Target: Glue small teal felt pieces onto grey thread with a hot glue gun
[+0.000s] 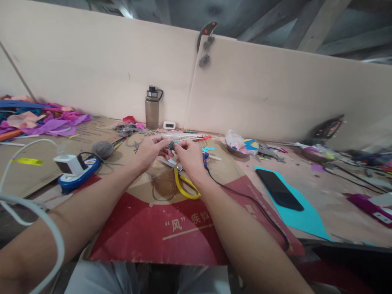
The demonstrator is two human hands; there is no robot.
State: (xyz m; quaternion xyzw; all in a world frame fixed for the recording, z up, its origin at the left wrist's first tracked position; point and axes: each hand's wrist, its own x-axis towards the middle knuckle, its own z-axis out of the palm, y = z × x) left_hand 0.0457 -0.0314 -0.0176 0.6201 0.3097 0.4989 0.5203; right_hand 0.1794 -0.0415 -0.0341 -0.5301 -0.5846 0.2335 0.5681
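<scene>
Near the middle of the view, my left hand (153, 150) and my right hand (189, 155) meet above a cardboard sheet (137, 239). Both pinch a small grey-green piece (172, 145) between their fingertips; its exact shape is too small to make out. Yellow-handled scissors (187, 192) lie just below my right hand, partly covered by it. A thin grey cord (154, 192) loops on the cardboard beside the scissors. Behind my right hand are small turquoise pieces (209, 149) and part of a blue tool with a black cable (245, 195).
A blue power strip (78, 177) with a white plug and grey yarn ball (103, 150) sit left. A bottle (152, 108) stands by the back board. Right are a bowl (237, 152) and a black phone (279, 190) on turquoise sheet. Coloured scraps (45, 118) lie far left.
</scene>
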